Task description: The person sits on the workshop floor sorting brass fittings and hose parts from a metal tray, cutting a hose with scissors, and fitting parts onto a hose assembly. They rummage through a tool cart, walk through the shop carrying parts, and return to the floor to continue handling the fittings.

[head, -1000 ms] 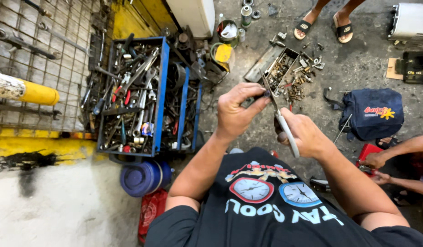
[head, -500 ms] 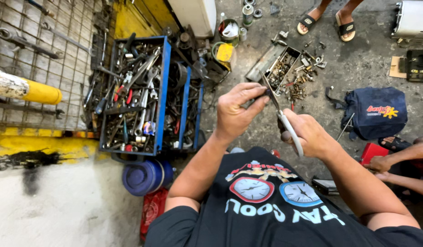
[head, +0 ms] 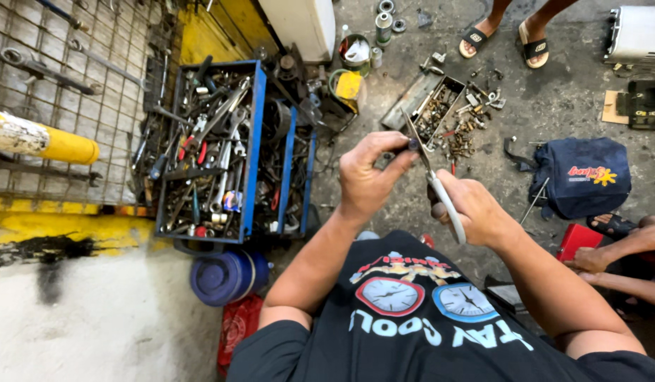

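Note:
My right hand (head: 476, 209) grips a pair of long-nose pliers (head: 433, 180) by their pale handles, jaws pointing up and away from me. My left hand (head: 370, 177) pinches something small and dark at the pliers' jaws; what it is cannot be made out. Both hands are held above the concrete floor in front of my black printed shirt. Beyond the pliers' tip lies an open metal tray (head: 440, 106) filled with nuts and bolts.
A blue metal toolbox (head: 255, 152) crammed with wrenches and pliers stands left. A blue jug (head: 225, 276) and red can sit near it. A navy bag (head: 582, 177) lies right. Another person's sandalled feet (head: 501, 42) stand at the top; a hand rests on a red box (head: 578, 244).
Both hands have stayed together on the pliers and shifted slightly up and right in view. The left fingers have moved to the jaws' tip.

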